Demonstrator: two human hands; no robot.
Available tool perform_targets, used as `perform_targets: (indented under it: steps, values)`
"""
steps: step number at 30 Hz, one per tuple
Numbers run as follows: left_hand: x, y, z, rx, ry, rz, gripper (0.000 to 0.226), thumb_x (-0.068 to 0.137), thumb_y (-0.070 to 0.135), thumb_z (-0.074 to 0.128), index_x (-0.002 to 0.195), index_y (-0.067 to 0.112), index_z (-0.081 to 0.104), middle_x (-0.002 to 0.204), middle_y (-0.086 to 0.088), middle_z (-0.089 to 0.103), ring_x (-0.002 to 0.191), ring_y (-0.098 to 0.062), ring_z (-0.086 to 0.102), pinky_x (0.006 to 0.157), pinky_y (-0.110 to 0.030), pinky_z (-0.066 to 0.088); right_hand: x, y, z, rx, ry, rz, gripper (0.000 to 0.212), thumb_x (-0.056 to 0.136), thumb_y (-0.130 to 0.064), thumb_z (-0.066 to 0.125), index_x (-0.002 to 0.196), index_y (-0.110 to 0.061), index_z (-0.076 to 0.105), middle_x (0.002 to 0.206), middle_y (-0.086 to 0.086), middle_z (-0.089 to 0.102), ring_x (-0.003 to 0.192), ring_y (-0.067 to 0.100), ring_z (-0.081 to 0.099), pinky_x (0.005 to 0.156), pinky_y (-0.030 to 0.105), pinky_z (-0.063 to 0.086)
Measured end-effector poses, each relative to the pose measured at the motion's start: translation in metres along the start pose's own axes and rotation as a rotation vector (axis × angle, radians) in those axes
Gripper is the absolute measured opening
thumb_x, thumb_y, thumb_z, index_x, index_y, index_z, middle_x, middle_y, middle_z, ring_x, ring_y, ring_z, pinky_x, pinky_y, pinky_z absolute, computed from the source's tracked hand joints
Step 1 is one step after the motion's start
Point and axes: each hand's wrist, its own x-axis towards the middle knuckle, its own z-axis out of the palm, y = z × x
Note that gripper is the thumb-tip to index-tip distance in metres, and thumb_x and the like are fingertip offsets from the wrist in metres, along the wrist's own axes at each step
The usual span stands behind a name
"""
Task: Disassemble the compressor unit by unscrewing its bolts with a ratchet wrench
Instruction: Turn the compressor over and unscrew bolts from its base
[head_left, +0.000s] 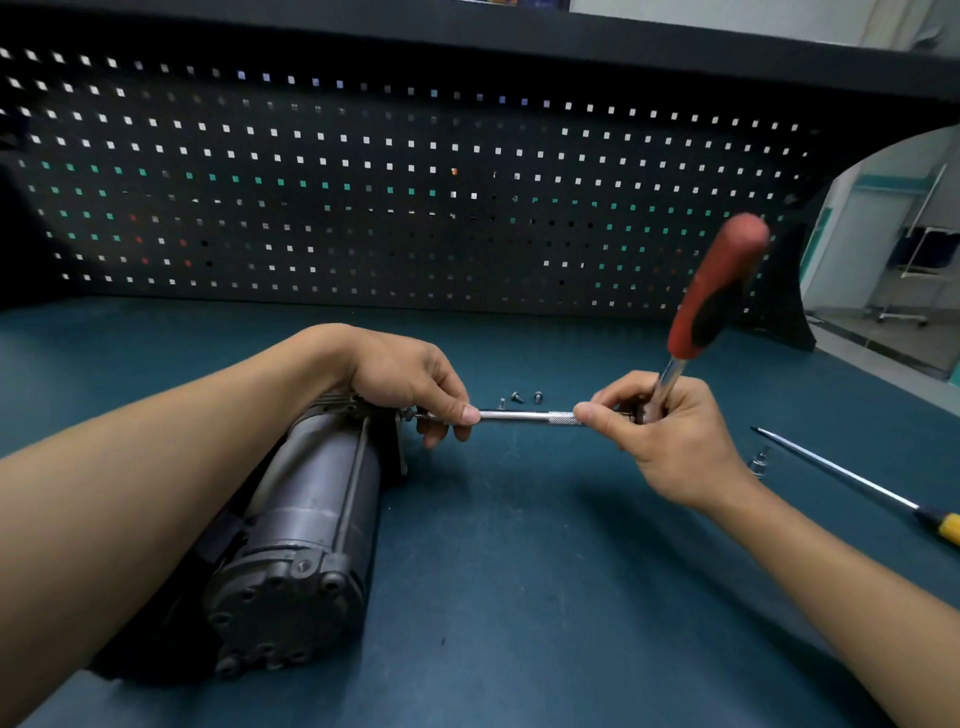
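The grey cylindrical compressor unit lies on its side on the teal bench, its far end toward the pegboard. My left hand rests over that far end and pinches the silver extension bar close to the bolt. My right hand grips the ratchet wrench head and the knurled end of the bar. The wrench's red and black handle points up and away, blurred. Three loose bolts lie on the mat just behind the bar.
A long screwdriver with a yellow handle lies at the right, with a small socket beside its shaft. A dark pegboard walls off the back of the teal bench. The bench's right edge drops to the room floor.
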Motion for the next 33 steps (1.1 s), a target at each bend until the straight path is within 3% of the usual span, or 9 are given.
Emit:
perform_targets:
  steps: [6,12,17,20,24,27,33]
  values:
    - [-0.001,0.0,-0.001,-0.035,0.036,0.015,0.02,0.092,0.04,0.061,0.086,0.025,0.072,0.067,0.009,0.067,0.063,-0.002,0.052,0.061,-0.005,0.035,-0.001,-0.002,-0.003,-0.107,-0.043,-0.226,0.013,0.077,-0.015,0.082,0.073,-0.005,0.073,0.076,0.006,0.071,0.069,0.008,0.063,0.066,0.016,0.047]
    - [0.0,0.001,-0.001,-0.034,0.004,0.007,0.029,0.086,0.048,0.059,0.094,0.024,0.074,0.074,0.008,0.071,0.073,-0.007,0.057,0.081,-0.02,0.041,0.001,-0.002,-0.003,-0.219,-0.028,-0.45,0.013,0.078,-0.013,0.083,0.078,-0.003,0.076,0.08,0.004,0.073,0.072,0.016,0.067,0.067,0.023,0.052]
    - [-0.002,-0.001,-0.003,-0.065,0.016,0.016,0.03,0.096,0.04,0.057,0.108,0.02,0.075,0.081,0.005,0.074,0.077,-0.007,0.058,0.073,-0.01,0.043,0.002,0.0,-0.007,-0.3,-0.049,-0.479,0.012,0.077,-0.009,0.082,0.084,-0.002,0.076,0.084,0.005,0.074,0.073,0.018,0.069,0.07,0.029,0.056]
    - [-0.002,-0.002,-0.003,-0.098,0.026,0.033,0.033,0.089,0.044,0.059,0.102,0.019,0.075,0.079,0.004,0.073,0.077,-0.009,0.057,0.076,-0.01,0.042,0.001,-0.004,-0.006,-0.283,-0.061,-0.412,0.011,0.077,-0.011,0.083,0.084,-0.006,0.077,0.081,0.002,0.074,0.07,0.016,0.069,0.068,0.027,0.055]
    - [-0.001,-0.001,-0.002,-0.072,0.023,0.04,0.031,0.085,0.047,0.06,0.092,0.021,0.074,0.075,0.004,0.072,0.075,-0.009,0.055,0.071,-0.009,0.041,-0.002,-0.007,-0.008,-0.185,-0.125,-0.121,0.008,0.078,-0.028,0.082,0.083,-0.023,0.077,0.074,-0.012,0.072,0.064,0.0,0.062,0.063,0.013,0.046]
    - [-0.001,-0.002,-0.002,-0.075,0.021,0.041,0.029,0.083,0.047,0.062,0.09,0.021,0.075,0.074,0.004,0.072,0.074,-0.009,0.055,0.072,-0.011,0.042,-0.001,-0.012,-0.004,-0.083,-0.062,-0.019,0.03,0.07,-0.04,0.079,0.091,-0.018,0.076,0.083,-0.014,0.076,0.073,-0.003,0.068,0.067,0.008,0.047]
    - [0.0,-0.003,-0.002,-0.092,0.028,0.056,0.026,0.082,0.044,0.065,0.09,0.021,0.075,0.074,0.006,0.072,0.072,-0.008,0.055,0.071,-0.012,0.042,0.001,-0.023,0.001,0.144,-0.005,0.2,0.044,0.066,-0.053,0.078,0.088,-0.016,0.075,0.082,0.003,0.078,0.049,0.004,0.053,0.047,0.011,0.039]
